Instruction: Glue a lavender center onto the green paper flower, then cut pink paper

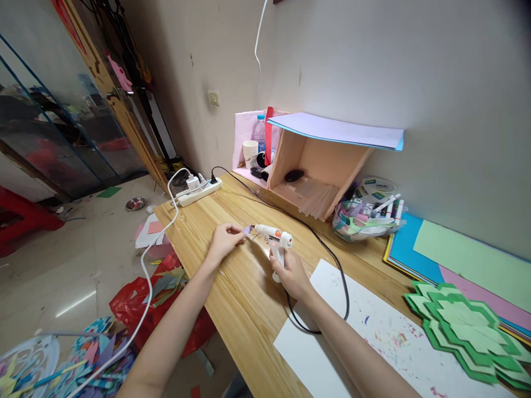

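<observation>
My right hand point(292, 272) is wrapped round the handle of a white hot glue gun point(277, 243), whose nozzle points left. Pinched between the fingertips of my left hand point(225, 241) is a small piece of purple paper point(248, 230). The nozzle tip is at the purple piece or just beside it; whether they touch I cannot tell. A black cord point(347, 287) loops from the glue gun over a white sheet point(365, 337) marked with coloured specks. Both hands are over the wooden table point(244, 287).
A power strip point(199, 193) sits at the far left corner. Behind stands an open cardboard box point(327, 160) holding glue sticks point(317, 199). A basket of markers point(367, 218), coloured sheets point(464, 260) and layered green paper shapes point(468, 326) lie right. A red bag point(136, 298) with scraps hangs below left.
</observation>
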`<action>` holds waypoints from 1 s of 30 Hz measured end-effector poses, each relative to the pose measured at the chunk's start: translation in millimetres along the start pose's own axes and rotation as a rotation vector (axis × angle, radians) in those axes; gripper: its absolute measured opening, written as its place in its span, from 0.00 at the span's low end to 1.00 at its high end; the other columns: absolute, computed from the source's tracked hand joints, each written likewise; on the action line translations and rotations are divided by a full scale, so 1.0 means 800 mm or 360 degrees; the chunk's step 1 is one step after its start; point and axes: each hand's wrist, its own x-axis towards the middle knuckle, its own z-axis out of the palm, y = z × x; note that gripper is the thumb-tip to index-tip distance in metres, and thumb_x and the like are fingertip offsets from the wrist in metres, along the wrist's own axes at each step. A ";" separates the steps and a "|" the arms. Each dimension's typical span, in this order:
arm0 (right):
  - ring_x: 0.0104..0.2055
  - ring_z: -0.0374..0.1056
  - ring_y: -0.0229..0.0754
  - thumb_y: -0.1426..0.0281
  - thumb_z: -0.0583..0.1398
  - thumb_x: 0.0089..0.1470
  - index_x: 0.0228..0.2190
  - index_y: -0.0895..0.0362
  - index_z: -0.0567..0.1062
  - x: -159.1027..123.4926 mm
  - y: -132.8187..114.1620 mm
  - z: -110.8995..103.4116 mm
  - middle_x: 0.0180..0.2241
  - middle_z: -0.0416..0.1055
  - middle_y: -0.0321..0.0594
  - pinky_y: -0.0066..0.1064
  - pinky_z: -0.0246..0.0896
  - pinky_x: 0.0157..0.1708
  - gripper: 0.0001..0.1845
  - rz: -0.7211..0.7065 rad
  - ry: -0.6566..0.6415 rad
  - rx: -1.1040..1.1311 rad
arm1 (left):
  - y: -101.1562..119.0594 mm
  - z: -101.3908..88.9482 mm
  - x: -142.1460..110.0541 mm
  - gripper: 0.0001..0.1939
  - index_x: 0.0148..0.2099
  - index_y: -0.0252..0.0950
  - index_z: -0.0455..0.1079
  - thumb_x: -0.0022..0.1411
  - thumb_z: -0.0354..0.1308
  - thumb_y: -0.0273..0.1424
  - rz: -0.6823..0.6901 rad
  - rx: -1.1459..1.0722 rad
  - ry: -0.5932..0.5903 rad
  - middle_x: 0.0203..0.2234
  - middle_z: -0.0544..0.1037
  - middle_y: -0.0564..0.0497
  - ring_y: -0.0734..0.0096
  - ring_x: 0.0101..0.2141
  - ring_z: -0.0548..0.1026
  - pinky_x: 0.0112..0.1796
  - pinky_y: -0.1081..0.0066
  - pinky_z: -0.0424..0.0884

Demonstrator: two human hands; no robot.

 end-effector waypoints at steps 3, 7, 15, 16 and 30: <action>0.26 0.59 0.39 0.65 0.49 0.52 0.28 0.58 0.64 0.000 -0.001 0.000 0.23 0.63 0.35 0.28 0.52 0.27 0.10 0.0007 -0.0009 0.0000 | -0.001 0.000 0.001 0.07 0.25 0.30 0.69 0.40 0.63 0.27 0.0003 0.0013 -0.0007 0.17 0.75 0.49 0.73 0.20 0.73 0.24 0.75 0.68; 0.26 0.60 0.39 0.65 0.49 0.52 0.28 0.58 0.65 0.000 -0.001 -0.001 0.24 0.63 0.35 0.28 0.52 0.28 0.10 0.0014 -0.0021 -0.0010 | -0.001 0.000 0.001 0.08 0.25 0.30 0.69 0.40 0.63 0.28 0.0010 0.0027 -0.0003 0.17 0.75 0.48 0.73 0.20 0.73 0.24 0.75 0.68; 0.27 0.60 0.39 0.65 0.49 0.52 0.28 0.58 0.65 -0.001 -0.002 -0.002 0.24 0.64 0.36 0.28 0.53 0.28 0.10 0.0008 -0.0011 -0.0007 | -0.001 0.000 0.001 0.08 0.25 0.30 0.69 0.40 0.63 0.28 0.0025 0.0034 0.0002 0.17 0.75 0.49 0.73 0.20 0.73 0.24 0.75 0.68; 0.27 0.60 0.39 0.65 0.49 0.52 0.28 0.58 0.65 0.000 -0.002 -0.002 0.24 0.64 0.36 0.28 0.53 0.28 0.10 0.0009 -0.0011 -0.0008 | -0.001 0.000 0.001 0.08 0.25 0.30 0.69 0.40 0.63 0.28 0.0027 0.0034 0.0002 0.17 0.75 0.49 0.73 0.20 0.73 0.25 0.75 0.69; 0.26 0.61 0.39 0.65 0.50 0.51 0.27 0.58 0.65 0.000 -0.003 -0.001 0.24 0.65 0.36 0.28 0.54 0.28 0.09 -0.0009 0.0018 -0.0028 | -0.007 -0.002 0.004 0.09 0.26 0.31 0.69 0.40 0.64 0.29 0.0052 0.0030 -0.0025 0.18 0.75 0.48 0.72 0.21 0.74 0.24 0.74 0.69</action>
